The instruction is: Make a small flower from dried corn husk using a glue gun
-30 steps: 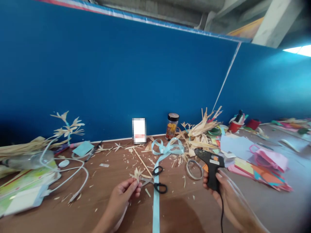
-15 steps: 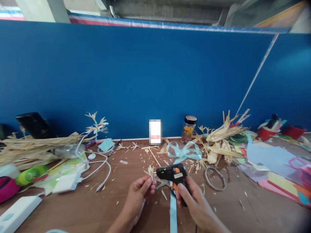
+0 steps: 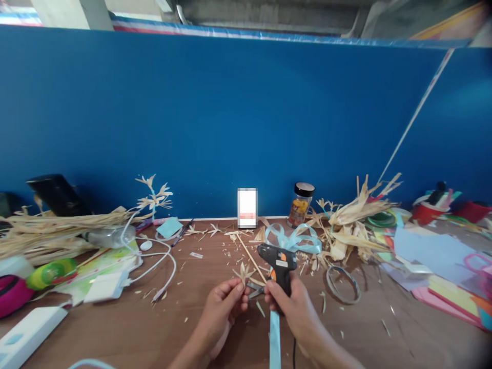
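Between thumb and fingers, my left hand [image 3: 226,307] pinches a small pale corn-husk flower [image 3: 243,272], its petals fanned upward. My right hand [image 3: 292,302] is wrapped round the grip of a black and orange hot glue gun [image 3: 280,261]. The gun's nozzle points left and sits above and to the right of the flower, apart from it. Partly hidden between the hands, grey scissors [image 3: 255,291] lie on the table. A thin stick [image 3: 249,256] lies behind them, and a light-blue ribbon [image 3: 274,338] runs down below the gun.
A ribbon bow [image 3: 294,240] and a black-lidded jar [image 3: 301,207] stand at the back. Dried husks [image 3: 349,225] and a tape ring [image 3: 343,285] are to the right, with coloured paper [image 3: 423,251] beyond. White cables [image 3: 169,256] and a power strip [image 3: 33,333] are on the left.
The glue gun has moved up and slightly right, away from the flower, and its nozzle is tilted higher. My left hand still pinches the flower, almost in the same place.
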Motion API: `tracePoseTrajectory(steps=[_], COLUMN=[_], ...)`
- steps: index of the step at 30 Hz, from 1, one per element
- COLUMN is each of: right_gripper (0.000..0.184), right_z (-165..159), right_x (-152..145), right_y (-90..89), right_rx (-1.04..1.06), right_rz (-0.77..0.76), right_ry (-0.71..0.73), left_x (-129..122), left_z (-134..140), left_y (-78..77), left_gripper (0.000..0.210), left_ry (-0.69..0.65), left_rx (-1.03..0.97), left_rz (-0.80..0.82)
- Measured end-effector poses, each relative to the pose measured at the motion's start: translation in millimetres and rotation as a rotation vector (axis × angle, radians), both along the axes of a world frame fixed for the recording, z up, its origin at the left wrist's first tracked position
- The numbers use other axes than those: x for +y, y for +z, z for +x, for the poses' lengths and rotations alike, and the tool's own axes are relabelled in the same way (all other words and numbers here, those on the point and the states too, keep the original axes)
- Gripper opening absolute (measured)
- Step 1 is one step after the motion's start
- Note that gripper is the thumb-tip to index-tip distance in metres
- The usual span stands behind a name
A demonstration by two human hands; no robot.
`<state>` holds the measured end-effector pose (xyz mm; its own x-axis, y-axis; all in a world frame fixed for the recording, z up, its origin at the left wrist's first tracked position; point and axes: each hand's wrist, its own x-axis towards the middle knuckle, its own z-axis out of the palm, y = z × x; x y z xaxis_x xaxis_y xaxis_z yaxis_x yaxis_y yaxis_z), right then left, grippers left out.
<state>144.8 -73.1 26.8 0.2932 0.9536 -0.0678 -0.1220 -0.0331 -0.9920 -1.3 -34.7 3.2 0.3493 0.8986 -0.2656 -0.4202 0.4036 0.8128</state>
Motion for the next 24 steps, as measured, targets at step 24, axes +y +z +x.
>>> tracePoseTrajectory(steps=[24], right_gripper=[0.029], right_z=[-21.3], right_x=[7.2], right_y=[-30.3], right_rx=[-0.455], right_rz=[0.009], right_ry=[-0.197], left_x=[-3.5], left_z=[0.2], left_y=[-8.5], left_gripper=[0.025], left_ry=[-0.080], left_rx=[0.526], left_rz=[0.436])
